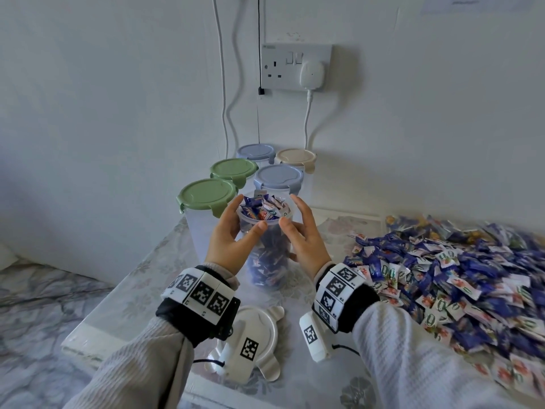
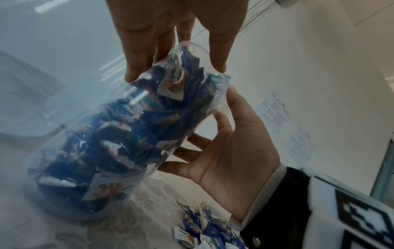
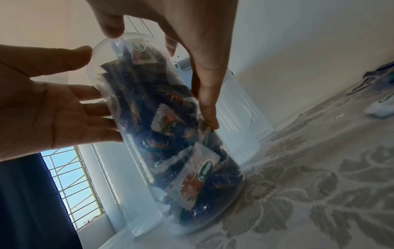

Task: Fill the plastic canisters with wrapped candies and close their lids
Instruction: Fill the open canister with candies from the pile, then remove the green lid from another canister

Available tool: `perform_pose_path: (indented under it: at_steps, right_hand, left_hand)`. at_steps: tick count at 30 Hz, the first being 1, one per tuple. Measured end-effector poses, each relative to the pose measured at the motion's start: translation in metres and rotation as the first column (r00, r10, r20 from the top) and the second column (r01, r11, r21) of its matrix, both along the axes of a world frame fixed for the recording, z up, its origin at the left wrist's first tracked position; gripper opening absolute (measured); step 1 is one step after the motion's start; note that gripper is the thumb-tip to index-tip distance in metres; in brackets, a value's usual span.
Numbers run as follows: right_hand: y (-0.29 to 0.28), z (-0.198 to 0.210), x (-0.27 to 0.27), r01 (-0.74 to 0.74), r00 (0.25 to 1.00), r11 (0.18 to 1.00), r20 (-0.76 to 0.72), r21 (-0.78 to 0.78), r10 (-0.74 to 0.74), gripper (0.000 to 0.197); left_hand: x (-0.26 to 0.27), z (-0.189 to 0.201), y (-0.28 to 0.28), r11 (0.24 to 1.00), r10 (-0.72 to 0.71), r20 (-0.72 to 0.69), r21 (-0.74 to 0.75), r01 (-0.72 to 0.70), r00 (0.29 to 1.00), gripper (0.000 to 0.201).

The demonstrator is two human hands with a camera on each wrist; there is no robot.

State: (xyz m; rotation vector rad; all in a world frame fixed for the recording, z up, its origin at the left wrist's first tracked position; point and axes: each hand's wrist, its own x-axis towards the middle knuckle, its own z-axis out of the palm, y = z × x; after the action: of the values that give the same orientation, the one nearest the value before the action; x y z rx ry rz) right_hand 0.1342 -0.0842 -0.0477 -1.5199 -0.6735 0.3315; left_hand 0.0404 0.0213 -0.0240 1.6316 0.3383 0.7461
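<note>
open canister (image 1: 267, 246): upright on the flowered tablecloth (image 1: 141, 278), clear plastic, no lid on, packed to the rim with wrapped candies (image 1: 262, 209)
left hand (image 1: 233, 237): against the canister's left side near the rim, fingers nearly straight, thumb on the near wall; loose cradle, not a tight clasp
right hand (image 1: 300, 234): on the canister's right side, fingers spread and mostly straight, fingertips at the wall, thumb at the rim
loose lid (image 1: 259, 335): white, flat on the cloth, near the body, between the wrists, partly hidden by the left wrist device
closed canisters (image 1: 206, 199): five with lids on, behind the open one, toward the wall; two green, two blue, one beige
candy pile (image 1: 460, 270): loose heap on the cloth to the right, blue and white wrappers
wall socket (image 1: 295, 67): above the canisters, white plug in, cables hanging
</note>
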Motion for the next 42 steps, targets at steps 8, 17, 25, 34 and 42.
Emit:
perform_pose_path:
  at_steps: [8, 17, 25, 34, 42]
  right_hand:
    - [0.001, -0.001, 0.002, -0.028, 0.999, 1.000, -0.045, -0.004, 0.028, 0.059]
    - [-0.004, 0.004, 0.000, -0.045, 0.996, 0.999, -0.082, -0.015, 0.043, 0.049]
    - [-0.008, 0.008, 0.000, -0.087, 0.993, 0.996, -0.084, -0.021, 0.084, 0.050]
    - [-0.055, 0.028, -0.013, 0.082, 0.978, 0.993, 0.184, 0.087, -0.097, 0.029]
    - [-0.143, 0.062, -0.039, 0.176, 0.958, 0.964, 0.192, 0.198, -0.214, 0.032]
  left_hand:
    - [-0.013, 0.004, 0.011, 0.791, 0.513, 0.087, 0.338, -0.510, 0.854, 0.027]
    - [-0.014, 0.011, 0.064, 0.901, 0.404, -0.149, 0.235, -0.365, 0.902, 0.055]
    - [-0.050, 0.040, 0.050, 0.782, 0.576, 0.013, 0.284, -0.555, 0.818, 0.049]
    - [-0.080, 0.073, -0.032, 0.892, 0.240, 0.151, 0.357, -0.279, 0.959, 0.041]
    - [-0.040, 0.035, -0.109, 0.947, -0.167, 0.169, 0.300, 0.110, 0.971, 0.049]
